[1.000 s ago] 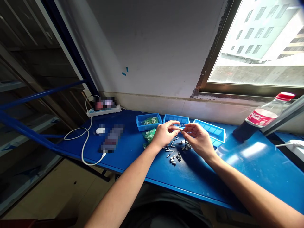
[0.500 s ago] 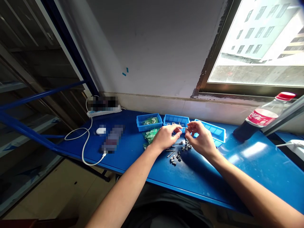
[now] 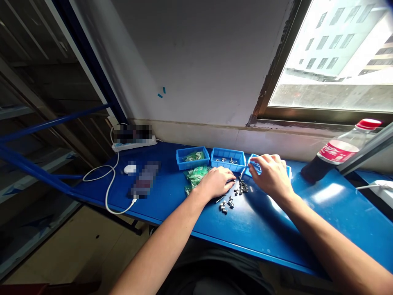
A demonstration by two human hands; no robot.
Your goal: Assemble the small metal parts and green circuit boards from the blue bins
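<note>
My left hand point(image 3: 216, 182) lies low on the blue table point(image 3: 307, 221), fingers curled down onto a scatter of small metal screws and sleeves point(image 3: 235, 192). What its fingertips pinch is hidden. My right hand point(image 3: 270, 174) hovers over the near left corner of the right blue bin point(image 3: 287, 170), fingers bent together. A thin metal part point(image 3: 242, 173) sticks out at its thumb side. The middle blue bin point(image 3: 229, 157) holds a few metal pieces. The left blue bin point(image 3: 193, 157) holds green parts.
Green packets point(image 3: 194, 175) lie beside my left hand. A cola bottle point(image 3: 337, 153) leans at the right. A power strip point(image 3: 133, 141), a white cable point(image 3: 107, 180) and a white mouse-like object point(image 3: 129, 168) sit at the left. A window lies behind.
Both hands were raised together on one small part in front of the bins. My left hand has dropped onto the loose parts, and my right hand has moved right over the right bin.
</note>
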